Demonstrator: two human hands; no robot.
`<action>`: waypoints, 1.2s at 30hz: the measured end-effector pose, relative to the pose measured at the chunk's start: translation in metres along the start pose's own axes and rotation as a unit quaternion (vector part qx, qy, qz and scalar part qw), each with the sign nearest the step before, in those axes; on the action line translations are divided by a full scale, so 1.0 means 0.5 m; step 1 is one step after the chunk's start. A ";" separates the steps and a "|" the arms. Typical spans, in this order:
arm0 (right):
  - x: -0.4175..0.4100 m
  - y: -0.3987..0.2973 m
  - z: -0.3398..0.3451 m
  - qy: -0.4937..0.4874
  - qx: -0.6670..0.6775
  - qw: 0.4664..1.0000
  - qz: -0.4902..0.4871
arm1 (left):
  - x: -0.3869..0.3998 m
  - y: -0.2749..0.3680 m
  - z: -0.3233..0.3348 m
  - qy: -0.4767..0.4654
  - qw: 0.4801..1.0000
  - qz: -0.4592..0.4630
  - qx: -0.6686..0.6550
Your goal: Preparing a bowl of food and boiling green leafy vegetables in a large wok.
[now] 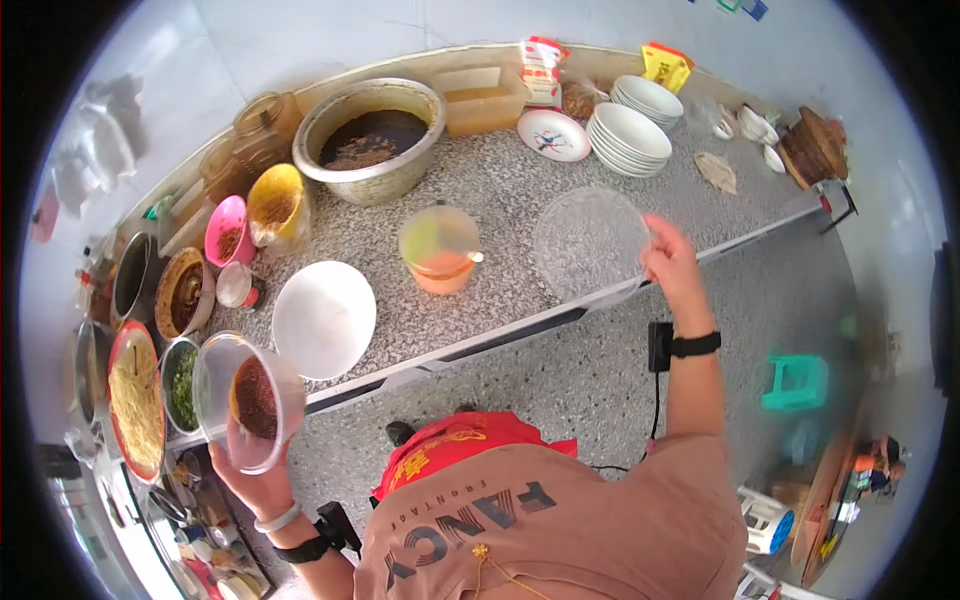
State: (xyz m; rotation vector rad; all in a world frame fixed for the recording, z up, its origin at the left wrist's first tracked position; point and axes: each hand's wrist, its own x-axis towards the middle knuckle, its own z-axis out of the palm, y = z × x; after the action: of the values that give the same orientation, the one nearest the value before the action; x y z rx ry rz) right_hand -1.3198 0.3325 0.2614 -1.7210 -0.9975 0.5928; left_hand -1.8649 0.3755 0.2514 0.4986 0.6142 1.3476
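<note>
My left hand [255, 480] grips a clear round plastic tub [289, 390] by its lower side, off the counter's front left. The tub is tilted, and some dark red, coarse seasoning [256, 397] sits inside. With my right hand [670, 255] I hold the edge of a clear round plastic lid [589, 244], at the counter's front edge; the thumb side of the grip is partly hidden. Between the hands stand a white bowl [324, 319] and a lidded plastic tub [441, 262] with orange contents. A green bowl of chopped greens [182, 394] is right beside the held tub.
On the speckled counter [487, 180] stand a large metal basin [369, 176] of dark liquid, stacked white bowls [628, 142], a patterned plate [553, 136] and a pink bowl [226, 229]. A tray of yellowish minced food [136, 409] lies at left. A green stool [796, 382] stands on the floor.
</note>
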 end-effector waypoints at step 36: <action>-0.484 -0.300 1.040 -0.439 -0.026 0.786 -0.435 | -0.434 0.287 -0.318 0.098 0.993 0.050 0.045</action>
State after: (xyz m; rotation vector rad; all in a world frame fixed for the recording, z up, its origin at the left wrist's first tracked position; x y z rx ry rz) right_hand -1.9020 0.4215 0.1953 -0.7580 -2.2912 0.7277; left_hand -2.1004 0.1818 0.2530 0.4784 0.8234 1.4799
